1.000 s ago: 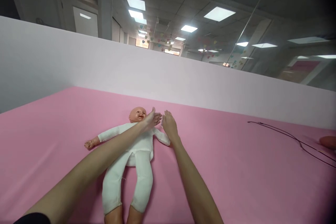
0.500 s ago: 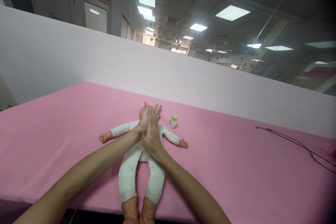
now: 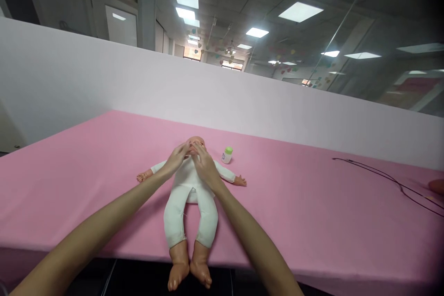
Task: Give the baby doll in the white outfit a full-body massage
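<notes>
Atop pink cloth, baby doll supine, left hand and right hand open on its face

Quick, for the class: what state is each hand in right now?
Left hand: open, fingertips on the face of the plastic baby doll in a white cloth suit.
Right hand: open, fingertips on the doll's face.

There are two hands: one left hand and one right hand. There is one baby doll, with two bare feet. One pink surface carries one small bottle with a green cap, one thin black cable and one orange-pink object. One white partition and one door stand beyond.
</notes>
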`<state>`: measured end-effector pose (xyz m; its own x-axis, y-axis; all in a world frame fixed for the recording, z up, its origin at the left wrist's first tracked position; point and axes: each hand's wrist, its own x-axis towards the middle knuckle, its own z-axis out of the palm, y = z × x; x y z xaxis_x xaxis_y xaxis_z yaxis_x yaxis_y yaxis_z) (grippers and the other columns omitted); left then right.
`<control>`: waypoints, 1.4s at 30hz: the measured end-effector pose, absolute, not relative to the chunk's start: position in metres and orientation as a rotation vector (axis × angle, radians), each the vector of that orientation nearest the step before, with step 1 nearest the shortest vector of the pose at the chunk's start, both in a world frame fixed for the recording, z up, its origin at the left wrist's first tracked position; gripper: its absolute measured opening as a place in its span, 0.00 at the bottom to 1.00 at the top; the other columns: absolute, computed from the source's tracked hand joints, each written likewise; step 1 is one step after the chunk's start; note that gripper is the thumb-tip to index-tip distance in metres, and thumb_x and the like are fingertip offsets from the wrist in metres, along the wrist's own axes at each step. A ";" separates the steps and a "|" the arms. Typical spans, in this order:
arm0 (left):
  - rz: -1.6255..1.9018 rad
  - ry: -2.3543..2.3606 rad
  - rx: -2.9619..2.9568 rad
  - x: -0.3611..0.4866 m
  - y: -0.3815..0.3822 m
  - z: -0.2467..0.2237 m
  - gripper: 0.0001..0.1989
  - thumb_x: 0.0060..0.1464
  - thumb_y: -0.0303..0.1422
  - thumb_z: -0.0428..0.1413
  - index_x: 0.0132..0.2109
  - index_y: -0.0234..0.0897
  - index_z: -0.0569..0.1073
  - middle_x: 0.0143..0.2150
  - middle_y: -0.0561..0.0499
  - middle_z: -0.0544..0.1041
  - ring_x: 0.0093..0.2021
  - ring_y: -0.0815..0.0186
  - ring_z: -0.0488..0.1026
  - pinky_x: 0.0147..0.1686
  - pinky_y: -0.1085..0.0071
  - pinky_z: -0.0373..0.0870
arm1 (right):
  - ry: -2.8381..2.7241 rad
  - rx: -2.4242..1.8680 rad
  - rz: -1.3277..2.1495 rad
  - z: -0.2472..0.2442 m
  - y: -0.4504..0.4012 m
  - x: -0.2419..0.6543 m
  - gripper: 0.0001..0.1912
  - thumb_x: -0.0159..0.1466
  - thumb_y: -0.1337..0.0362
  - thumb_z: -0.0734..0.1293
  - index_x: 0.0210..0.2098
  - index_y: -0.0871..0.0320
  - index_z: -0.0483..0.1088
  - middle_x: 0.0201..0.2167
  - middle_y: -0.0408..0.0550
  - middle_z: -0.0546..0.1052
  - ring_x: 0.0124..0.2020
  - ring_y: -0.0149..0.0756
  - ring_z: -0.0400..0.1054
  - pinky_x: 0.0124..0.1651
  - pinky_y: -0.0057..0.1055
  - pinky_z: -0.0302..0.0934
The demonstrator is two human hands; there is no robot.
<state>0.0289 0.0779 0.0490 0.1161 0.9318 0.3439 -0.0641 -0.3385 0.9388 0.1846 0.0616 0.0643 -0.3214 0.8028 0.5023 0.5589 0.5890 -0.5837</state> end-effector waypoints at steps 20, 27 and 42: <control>0.782 1.472 2.010 -0.069 0.126 0.047 0.28 0.49 0.44 0.64 0.58 0.45 0.80 0.64 0.42 0.77 0.59 0.47 0.77 0.48 0.65 0.74 | -2.056 -1.373 0.402 0.037 0.099 0.304 0.18 0.73 0.58 0.61 0.53 0.56 0.79 0.53 0.55 0.82 0.53 0.48 0.75 0.58 0.43 0.65; 0.982 1.743 1.852 0.033 0.167 0.063 0.25 0.68 0.48 0.50 0.58 0.38 0.79 0.63 0.39 0.78 0.62 0.50 0.75 0.55 0.62 0.69 | -1.614 -1.267 0.635 0.053 0.166 0.251 0.20 0.68 0.49 0.65 0.46 0.57 0.79 0.45 0.53 0.82 0.46 0.43 0.74 0.52 0.39 0.68; 1.029 1.787 1.763 0.043 0.186 0.048 0.23 0.63 0.54 0.53 0.43 0.43 0.83 0.41 0.44 0.86 0.43 0.53 0.80 0.37 0.66 0.66 | -1.403 -1.195 1.038 0.022 0.196 0.231 0.22 0.64 0.44 0.69 0.41 0.57 0.78 0.41 0.48 0.80 0.43 0.39 0.73 0.40 0.31 0.67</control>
<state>0.0429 0.1862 0.0475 -0.1033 0.9750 0.1967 0.6599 -0.0808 0.7470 0.2310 0.1957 0.0221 -0.0330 0.9887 0.1465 0.1492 0.1498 -0.9774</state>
